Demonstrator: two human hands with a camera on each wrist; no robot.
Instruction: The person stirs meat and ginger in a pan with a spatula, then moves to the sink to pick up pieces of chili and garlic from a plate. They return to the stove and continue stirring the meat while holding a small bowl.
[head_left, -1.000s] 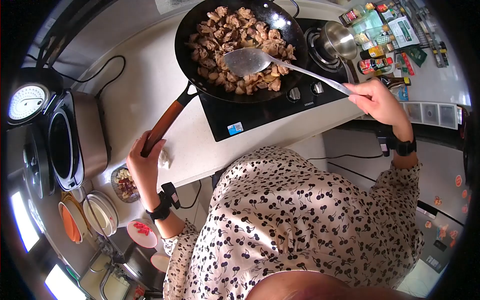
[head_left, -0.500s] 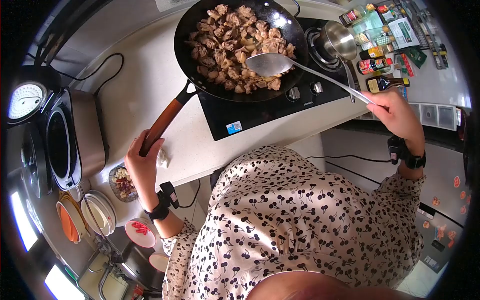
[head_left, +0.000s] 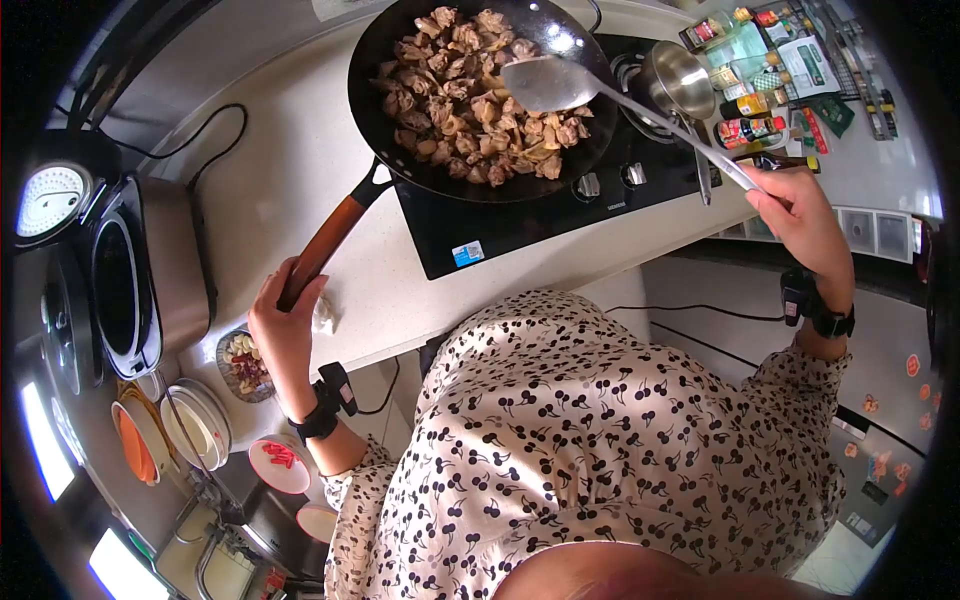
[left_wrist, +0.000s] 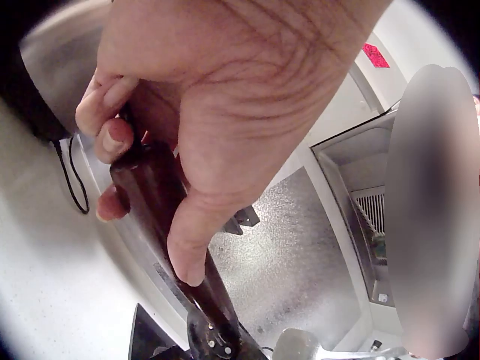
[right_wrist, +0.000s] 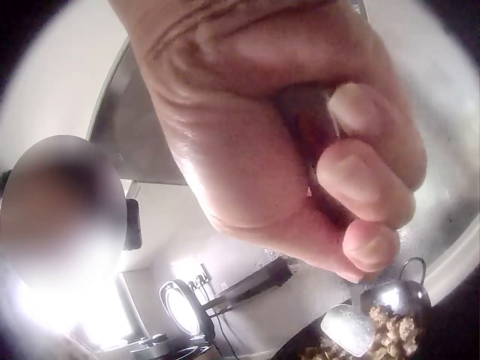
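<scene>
A black wok [head_left: 480, 175] full of browned meat pieces [head_left: 470, 95] sits on the black stove [head_left: 520, 225]. My left hand [head_left: 285, 325] grips the end of the wok's brown wooden handle [head_left: 325, 245]; the left wrist view shows my fingers curled round that handle [left_wrist: 161, 202]. My right hand [head_left: 800, 215] holds the long handle of a steel spatula [head_left: 550, 82], whose blade hangs over the right side of the wok above the meat. In the right wrist view my fingers [right_wrist: 367, 187] wrap the spatula handle, and the blade [right_wrist: 346, 328] shows by the meat.
A small steel pot [head_left: 678, 78] stands on the right burner, with sauce bottles [head_left: 750, 125] beyond it. A rice cooker [head_left: 135, 280] sits at the left. A plate of chopped garlic and chilli [head_left: 245, 365], stacked bowls [head_left: 195, 430] and a dish of red pieces [head_left: 283, 462] lie below it.
The spatula has swung from the middle of the wok up and right, its blade lifting off the meat. My right hand moved right. The left hand stayed on the handle.
</scene>
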